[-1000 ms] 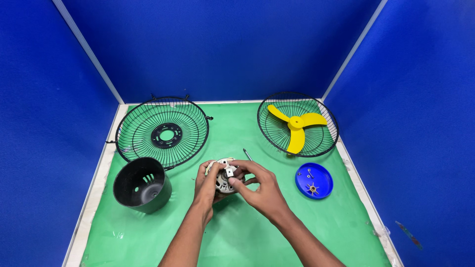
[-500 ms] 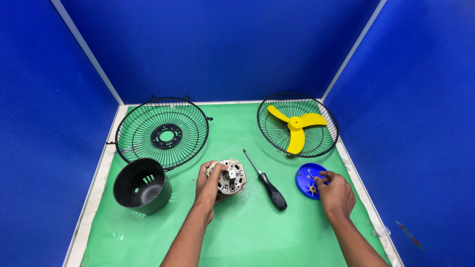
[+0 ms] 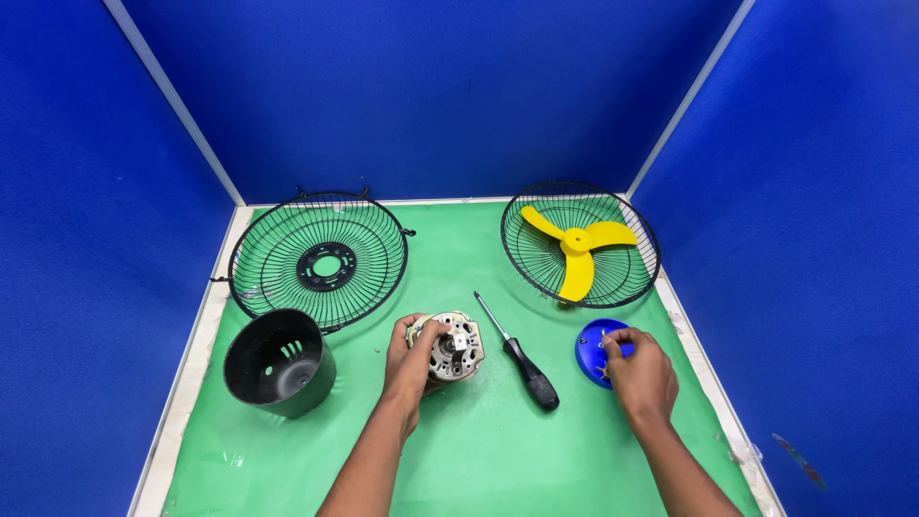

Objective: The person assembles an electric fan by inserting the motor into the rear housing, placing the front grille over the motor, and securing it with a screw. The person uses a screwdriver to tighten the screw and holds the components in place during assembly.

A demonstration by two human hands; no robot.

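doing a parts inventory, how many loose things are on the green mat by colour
black: 4, two round wire fan grilles, ribbed plastic motor cover, black-handled screwdriver
yellow: 1, three-blade plastic fan propeller
blue: 1, round plastic lid
silver: 1, metal fan motor
total: 7

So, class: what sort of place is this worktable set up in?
Probably a screened-off workbench for taking a fan apart: blue partition walls enclose a green mat laid with wire fan guards, a screwdriver and a motor held in the left hand.
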